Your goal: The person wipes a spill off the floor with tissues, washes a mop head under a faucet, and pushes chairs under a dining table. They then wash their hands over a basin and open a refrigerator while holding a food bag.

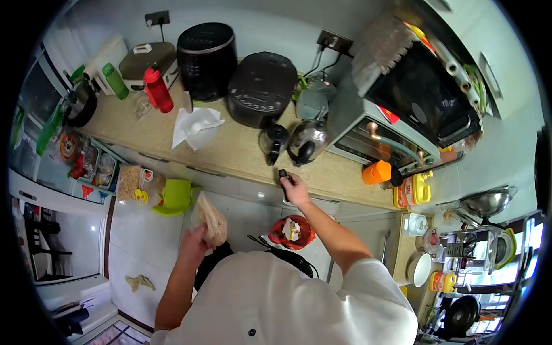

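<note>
My left hand (196, 240) is closed on a clear plastic bag (213, 220) with something pale brown inside, held above the floor. I cannot make out what the bag contains. In front of the counter's edge, my right hand (296, 191) is wrapped round a black-handled tool (283, 175); its lower part is too small to name. Beyond that hand, a glass jug with a black handle (273, 142) and a shiny kettle (308, 141) stand on the counter. Below it, on the floor, is a bin with a red bag (292, 232) holding scraps.
Along the counter (241, 154) stand a rice cooker (262, 89), a black air fryer (207, 60), a red bottle (157, 90) and a white sheet with a spoon (192, 127). An oven (376, 138) is at right. A lime-green stool (174, 197) stands on the floor.
</note>
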Tool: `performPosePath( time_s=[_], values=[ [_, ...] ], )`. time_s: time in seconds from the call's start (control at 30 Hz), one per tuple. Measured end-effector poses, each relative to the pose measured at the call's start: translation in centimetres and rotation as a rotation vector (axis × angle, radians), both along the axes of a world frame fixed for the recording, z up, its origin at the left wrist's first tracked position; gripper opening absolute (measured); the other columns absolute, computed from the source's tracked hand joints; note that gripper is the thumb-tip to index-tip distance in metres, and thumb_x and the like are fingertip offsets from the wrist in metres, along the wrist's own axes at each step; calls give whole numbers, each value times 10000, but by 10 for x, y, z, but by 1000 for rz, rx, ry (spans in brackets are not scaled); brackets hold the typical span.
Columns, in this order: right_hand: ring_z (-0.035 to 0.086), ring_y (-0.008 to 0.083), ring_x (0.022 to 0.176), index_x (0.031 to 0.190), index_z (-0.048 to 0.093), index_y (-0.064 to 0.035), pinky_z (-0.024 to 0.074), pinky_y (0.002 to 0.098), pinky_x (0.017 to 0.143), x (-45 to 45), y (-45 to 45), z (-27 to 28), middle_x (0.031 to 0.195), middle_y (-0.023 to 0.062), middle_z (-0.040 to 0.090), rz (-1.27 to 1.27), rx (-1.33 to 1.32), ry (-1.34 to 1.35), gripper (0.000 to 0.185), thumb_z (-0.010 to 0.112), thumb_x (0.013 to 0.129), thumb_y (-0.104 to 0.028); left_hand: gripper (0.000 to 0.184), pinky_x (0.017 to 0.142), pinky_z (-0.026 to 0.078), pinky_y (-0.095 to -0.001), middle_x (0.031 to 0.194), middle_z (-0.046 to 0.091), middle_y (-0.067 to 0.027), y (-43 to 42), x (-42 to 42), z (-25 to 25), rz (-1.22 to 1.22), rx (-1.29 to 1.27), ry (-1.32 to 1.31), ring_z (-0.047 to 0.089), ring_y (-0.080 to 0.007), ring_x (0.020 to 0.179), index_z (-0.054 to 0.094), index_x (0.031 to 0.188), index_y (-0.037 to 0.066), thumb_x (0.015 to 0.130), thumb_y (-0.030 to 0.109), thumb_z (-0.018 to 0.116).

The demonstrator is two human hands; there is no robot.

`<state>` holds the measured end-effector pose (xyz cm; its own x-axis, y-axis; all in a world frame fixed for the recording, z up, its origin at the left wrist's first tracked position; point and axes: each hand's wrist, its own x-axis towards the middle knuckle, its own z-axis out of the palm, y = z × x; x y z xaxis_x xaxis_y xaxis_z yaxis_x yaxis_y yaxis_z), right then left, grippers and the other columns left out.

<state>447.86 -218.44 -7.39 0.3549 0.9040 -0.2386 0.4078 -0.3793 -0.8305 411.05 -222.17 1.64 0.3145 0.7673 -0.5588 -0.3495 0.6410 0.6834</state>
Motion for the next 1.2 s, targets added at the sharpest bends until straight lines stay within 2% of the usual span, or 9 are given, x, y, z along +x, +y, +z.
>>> performPosePath(
  time_s=[0.03,0.1,0.17,0.37,0.57,0.8,0.87,1.0,1.2],
  values=[
    [629,295,951,1261,553,-43,497,411,834,-14,1,7,1020,140,680,4,-18,-11,398,492,993,-330,260,537,474,-328,885,623,-94,9,-14,-2,4,-18,-11,590,-181,668,543,1142,10,972,206,524],
    [629,283,970,1211,560,-44,512,440,898,-46,1,34,1035,150,668,-237,-46,1369,365,448,1017,-333,263,548,475,-324,879,623,-93,33,-29,20,56,-72,-26,582,-182,656,559,1126,4,973,216,529],
    [615,294,1013,1247,506,-35,453,611,985,-97,6,72,1054,145,644,-206,-4,1491,404,425,1018,-356,253,575,486,-321,858,626,-82,52,-62,-1,2,-46,-115,576,-170,632,563,1106,13,971,227,540],
    [612,254,915,1284,498,-84,517,407,749,-196,9,92,1032,108,616,-3,-224,1303,455,524,969,-411,224,578,500,-315,793,613,-66,63,-120,-7,75,-54,-88,561,-153,586,578,1053,40,966,246,556],
    [620,246,834,1118,564,-75,510,400,724,-274,27,45,918,96,630,132,-551,1293,339,566,960,-374,294,621,507,-346,804,612,-62,-30,-199,23,578,-197,-14,568,-176,630,572,1072,23,960,295,579],
    [595,232,818,1097,538,-70,482,375,719,-444,79,79,921,103,607,527,-740,1104,409,541,961,-455,316,633,479,-326,791,595,-12,-133,-322,-9,1102,-160,-142,526,-123,627,615,1063,85,955,378,562],
    [607,261,864,1101,540,-26,501,402,770,-513,84,90,986,129,610,609,-782,1204,369,551,954,-364,311,643,473,-324,790,595,-6,-135,-357,-14,1217,-113,-214,516,-115,620,617,1060,93,956,380,560],
    [621,324,949,1090,537,73,506,477,900,-666,77,108,1050,175,616,897,-835,1004,327,535,883,-180,332,657,459,-329,802,604,-26,-120,-458,-9,1267,-29,-314,497,-125,608,610,1080,86,950,389,567],
    [643,292,868,1216,473,4,541,431,812,-874,68,136,960,170,628,1000,-848,946,373,606,879,-86,339,657,486,-410,828,618,-96,-105,-622,17,1169,-53,-498,600,-239,664,568,1095,43,949,341,499]
  ],
)
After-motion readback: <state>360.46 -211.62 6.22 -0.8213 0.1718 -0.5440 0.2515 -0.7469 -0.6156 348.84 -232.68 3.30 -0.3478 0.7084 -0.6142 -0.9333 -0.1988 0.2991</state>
